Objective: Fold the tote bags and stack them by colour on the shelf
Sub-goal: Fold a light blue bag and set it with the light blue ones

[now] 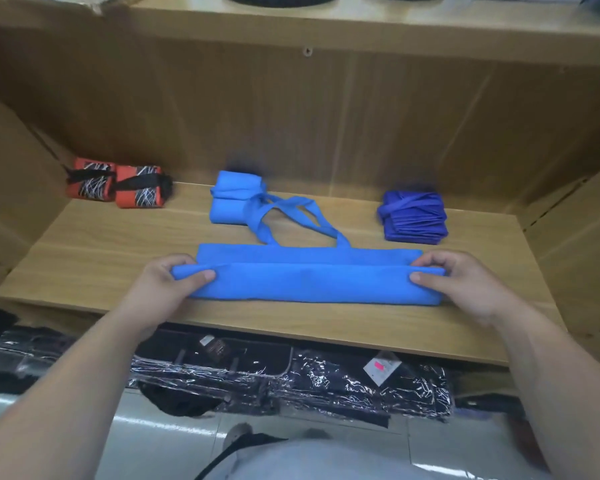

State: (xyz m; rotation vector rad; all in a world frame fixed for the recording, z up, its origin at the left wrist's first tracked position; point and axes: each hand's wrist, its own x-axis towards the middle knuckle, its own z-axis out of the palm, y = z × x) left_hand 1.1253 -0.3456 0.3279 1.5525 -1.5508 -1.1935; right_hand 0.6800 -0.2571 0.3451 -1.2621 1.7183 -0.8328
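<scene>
Head view shows the left hand [168,282] and right hand [459,280] each pinching an end of the folded blue tote bag [309,280] on the shelf [101,258].

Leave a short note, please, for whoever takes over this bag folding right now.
Left grip pinches the left end of the light blue tote; right grip pinches its right end. The tote lies on the shelf, folded lengthwise into a strip, handles pointing back.
Done: light blue pile, dark blue pile, orange patterned bundles at the back.
Left: finish folding this tote and put it on the light blue pile.
</scene>
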